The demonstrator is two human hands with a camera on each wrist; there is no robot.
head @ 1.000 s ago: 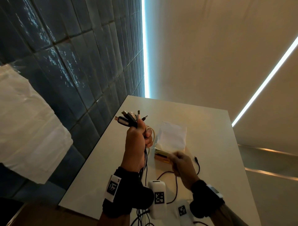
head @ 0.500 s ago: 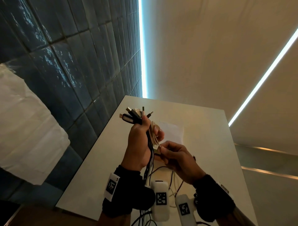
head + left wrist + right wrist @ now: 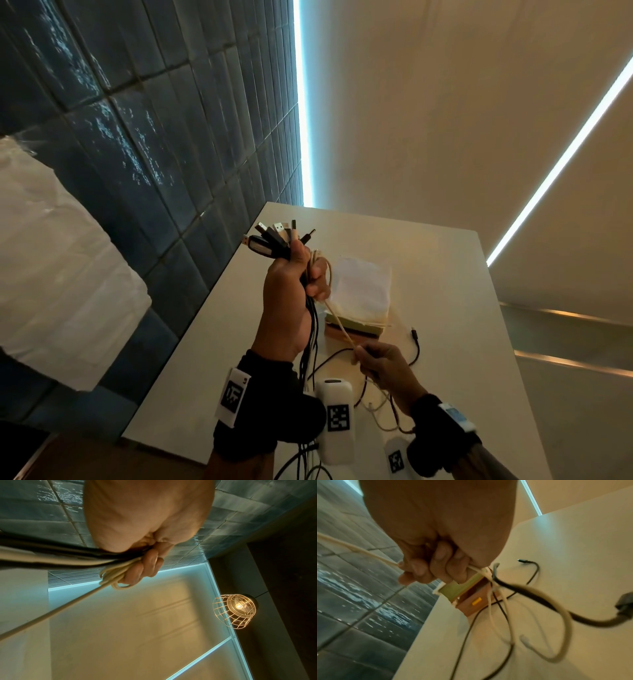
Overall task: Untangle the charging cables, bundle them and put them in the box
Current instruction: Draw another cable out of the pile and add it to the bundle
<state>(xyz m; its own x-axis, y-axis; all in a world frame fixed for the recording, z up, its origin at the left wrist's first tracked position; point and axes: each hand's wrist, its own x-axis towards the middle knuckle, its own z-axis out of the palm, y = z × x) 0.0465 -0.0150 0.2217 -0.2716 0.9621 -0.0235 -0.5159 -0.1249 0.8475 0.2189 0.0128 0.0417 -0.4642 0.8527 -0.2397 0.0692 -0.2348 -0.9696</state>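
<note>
My left hand [image 3: 291, 291] is raised above the table and grips a bundle of cables [image 3: 310, 329], their plugs [image 3: 274, 236] fanned out above the fist. In the left wrist view the fingers [image 3: 145, 566] curl round black cords and cream loops [image 3: 113, 577]. My right hand [image 3: 380, 363] pinches a cream cable [image 3: 339, 322] and holds it taut down from the bundle; the right wrist view shows that cable [image 3: 368, 554] running through the closed fingers [image 3: 426, 569]. The box [image 3: 356, 329] sits on the table behind the hands, white sheet over it.
Loose black and cream cables [image 3: 513, 601] trail over the white table [image 3: 445, 291], with one black plug end [image 3: 414, 334] lying right of the box. A dark tiled wall [image 3: 154, 154] runs along the table's left edge. A caged lamp [image 3: 235, 608] hangs overhead.
My right hand has moved down and toward me from the bundle, drawing the cream cable out taut. The left hand has kept its grip and stayed raised.
</note>
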